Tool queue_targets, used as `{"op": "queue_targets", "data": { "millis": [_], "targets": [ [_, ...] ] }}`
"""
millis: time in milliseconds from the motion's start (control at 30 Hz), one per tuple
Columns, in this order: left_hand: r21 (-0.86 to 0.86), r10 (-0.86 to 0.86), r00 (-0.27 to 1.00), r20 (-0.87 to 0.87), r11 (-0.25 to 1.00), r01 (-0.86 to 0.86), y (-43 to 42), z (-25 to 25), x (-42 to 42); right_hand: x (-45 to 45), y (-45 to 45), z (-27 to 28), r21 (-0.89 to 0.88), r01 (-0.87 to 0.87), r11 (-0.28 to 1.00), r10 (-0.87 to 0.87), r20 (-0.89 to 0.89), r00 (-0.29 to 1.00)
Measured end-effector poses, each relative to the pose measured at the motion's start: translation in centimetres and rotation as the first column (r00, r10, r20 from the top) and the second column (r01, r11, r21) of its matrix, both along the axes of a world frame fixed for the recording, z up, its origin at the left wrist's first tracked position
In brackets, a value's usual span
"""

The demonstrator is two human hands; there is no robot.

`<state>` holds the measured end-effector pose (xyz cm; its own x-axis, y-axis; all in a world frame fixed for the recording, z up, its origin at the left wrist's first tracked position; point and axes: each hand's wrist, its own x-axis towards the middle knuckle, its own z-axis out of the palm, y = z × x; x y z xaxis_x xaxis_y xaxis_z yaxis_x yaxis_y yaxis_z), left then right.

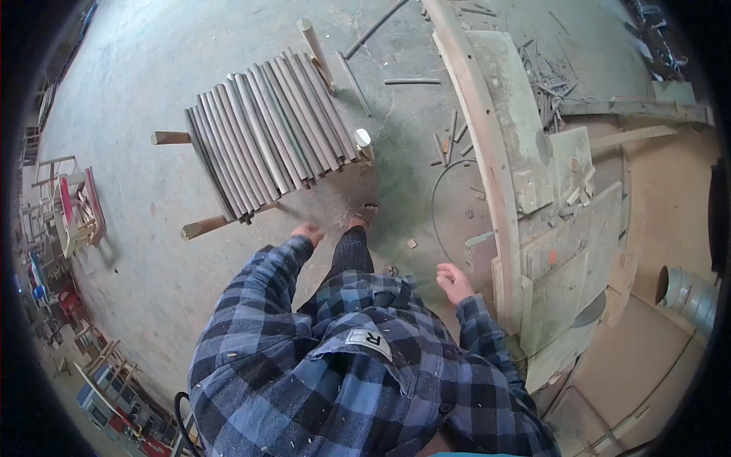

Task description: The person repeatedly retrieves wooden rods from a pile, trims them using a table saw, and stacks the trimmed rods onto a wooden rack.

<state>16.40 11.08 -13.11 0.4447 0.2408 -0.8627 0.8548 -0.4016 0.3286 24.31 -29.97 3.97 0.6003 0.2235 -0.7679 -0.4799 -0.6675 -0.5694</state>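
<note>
My left hand [308, 233] hangs below the near edge of a rack of wooden poles [266, 126], apart from it. Motion blurs its fingers, so their pose is unclear, and no held object shows. The rack's poles lie side by side between thicker posts, one of them a pale round post [364, 140] near my foot. To the right, my right hand [454, 283] hangs in the air beside a long wooden beam [491, 145], not touching it. Its fingers are loosely bent and apart, with nothing in them. Both sleeves are blue plaid.
Loose sticks [412, 81] and a thin hoop [434, 202] lie on the concrete floor. Stained boards [563, 259] stand right of the beam, with a metal duct [685, 293] beyond. A wooden frame with a pink strip [78, 206] stands far left, near cluttered equipment [114, 404].
</note>
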Motion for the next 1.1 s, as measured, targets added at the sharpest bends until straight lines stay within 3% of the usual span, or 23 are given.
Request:
{"op": "queue_targets", "data": {
  "millis": [33,67,100,133,167,233,333,400,567,633,733,867,933,967,1000,1033,1067,1100],
  "targets": [
    [-0.045,0.017,0.993,-0.120,0.999,-0.023,-0.6,-1.3,-2.6,-0.4,-0.5,-0.2,-0.021,-0.007,1.000,0.007,0.033,0.999],
    [0.021,-0.113,0.989,-0.098,0.993,0.115,-1.2,-2.2,-5.1,-1.0,-1.2,-0.1,-0.018,0.007,1.000,-0.006,0.028,1.000],
    [0.000,-0.152,0.965,-0.215,0.988,0.156,-1.3,-4.8,-7.9,-1.7,-1.8,-0.1,-0.014,0.019,1.000,-0.019,0.023,1.000],
    [-0.013,-0.406,0.910,-0.086,0.914,0.406,-1.5,-7.2,-10.3,-2.5,-2.5,-0.3,-0.009,0.031,0.999,-0.031,0.017,0.999],
    [0.009,-0.629,0.777,0.040,0.777,0.629,-1.6,-9.3,-12.4,-3.4,-3.3,-0.6,-0.017,0.025,1.000,-0.024,0.022,0.999],
    [-0.122,-0.291,0.949,-0.124,0.953,0.276,-3.9,-4.1,-10.9,-5.9,-5.8,-1.9,-0.031,0.011,0.999,-0.011,0.031,0.999],
    [-0.047,-0.029,0.999,-0.019,0.999,0.028,-6.1,-2.1,-9.9,-10.0,-9.2,-3.8,-0.016,0.023,1.000,-0.023,0.036,0.999],
    [-0.083,0.068,0.996,0.065,0.995,-0.062,-7.2,-1.9,-9.2,-13.0,-11.7,-5.0,0.027,0.062,0.998,-0.063,0.026,0.998],
    [-0.136,0.091,0.984,0.152,0.988,-0.070,-13.1,4.1,-8.6,-22.1,-17.8,-5.4,0.051,0.208,0.977,-0.212,0.093,0.973],
    [-0.103,-0.013,0.973,0.231,0.994,0.038,-14.6,2.9,-10.8,-26.2,-20.6,-5.9,0.085,0.254,0.964,-0.265,0.166,0.950],
    [-0.068,-0.051,0.981,0.186,0.996,0.064,-15.8,9.9,-12.2,-31.6,-23.3,-7.3,0.038,0.273,0.961,-0.275,0.189,0.943],
    [0.184,0.052,0.967,0.250,0.978,-0.100,-10.9,6.9,-14.3,-35.1,-24.1,-9.8,-0.027,0.186,0.982,-0.179,0.164,0.970],
    [0.373,0.054,0.915,0.401,0.902,-0.217,-6.1,7.4,-14.6,-35.0,-23.6,-10.9,-0.037,0.111,0.993,-0.103,0.178,0.979],
    [0.410,0.042,0.831,0.555,0.855,-0.317,-2.8,6.8,-14.8,-34.7,-23.1,-11.6,-0.033,0.068,0.997,-0.061,0.195,0.979],
    [0.406,0.091,0.768,0.634,0.806,-0.431,-0.7,9.8,-14.1,-34.0,-22.5,-12.2,-0.026,0.016,1.000,-0.009,0.223,0.975],
    [0.522,0.006,0.747,0.665,0.712,-0.470,2.2,11.3,-13.7,-33.0,-21.8,-12.7,-0.020,-0.046,0.999,0.050,0.259,0.965],
    [0.444,0.080,0.683,0.726,0.705,-0.554,3.7,15.5,-13.0,-31.9,-20.8,-13.2,-0.010,-0.107,0.994,0.105,0.303,0.947],
    [0.571,-0.013,0.703,0.711,0.596,-0.565,7.0,15.8,-12.8,-30.5,-19.7,-13.5,0.004,-0.159,0.987,0.148,0.351,0.925]
  ]
}}
